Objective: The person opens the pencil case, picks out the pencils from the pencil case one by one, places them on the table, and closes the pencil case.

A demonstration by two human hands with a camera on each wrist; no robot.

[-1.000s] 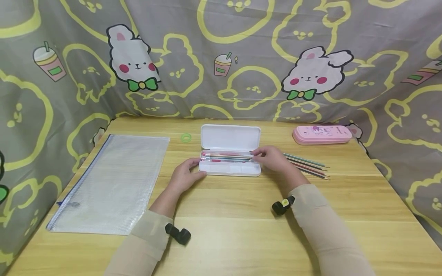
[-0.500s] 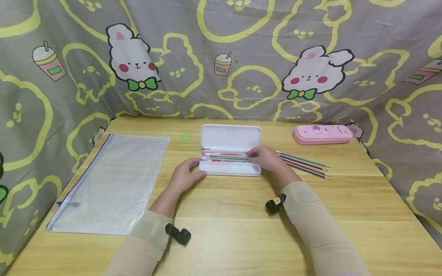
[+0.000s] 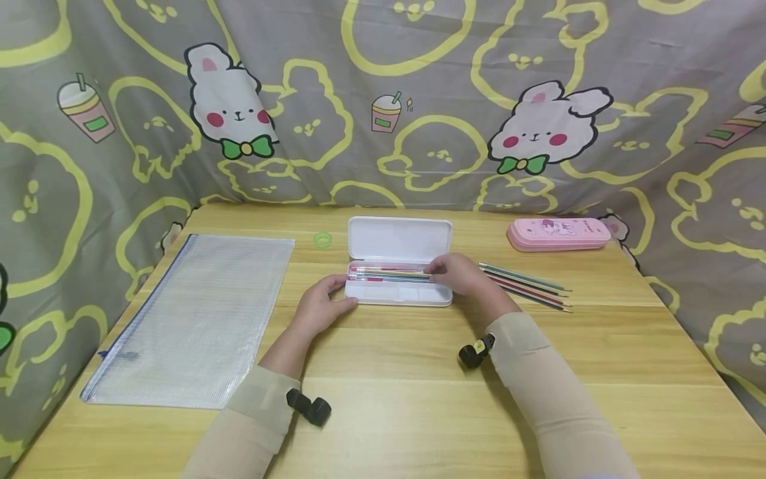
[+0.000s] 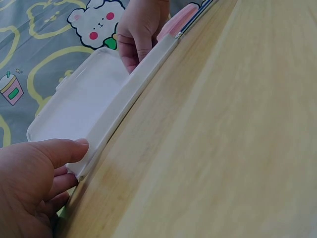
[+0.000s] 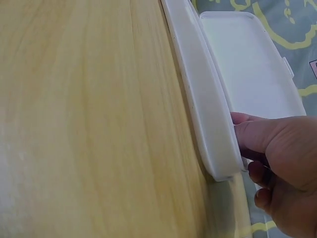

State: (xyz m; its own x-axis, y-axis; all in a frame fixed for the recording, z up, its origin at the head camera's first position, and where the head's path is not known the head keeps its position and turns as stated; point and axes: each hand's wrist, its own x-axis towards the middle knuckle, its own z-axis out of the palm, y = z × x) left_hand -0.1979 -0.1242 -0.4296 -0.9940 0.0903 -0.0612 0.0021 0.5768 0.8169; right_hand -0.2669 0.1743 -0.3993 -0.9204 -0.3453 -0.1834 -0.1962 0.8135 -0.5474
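Observation:
A white pencil case [image 3: 399, 238] lies with its lid raised, several pencils [image 3: 391, 274] inside its rear part. My left hand [image 3: 320, 306] grips the case's left end, its thumb at the front edge and fingers round the side. In the left wrist view, that thumb presses the white rim [image 4: 111, 119]. My right hand [image 3: 463, 274] reaches into the right end of the case, thumb and fingers pinching the pencils' ends. The case wall hides those fingertips in the right wrist view, where the hand [image 5: 282, 153] is bent over the edge.
Several loose pencils [image 3: 526, 287] fan out to the right of the case. Behind them sits a pink pencil case [image 3: 559, 234]. A green ring [image 3: 322, 239] lies left of the white case, near a clear zip pouch [image 3: 197, 319]. A patterned curtain [image 3: 323, 179] borders the table.
My right hand has moved slightly left, further over the pencils in the case, then held there. The left hand has kept its place.

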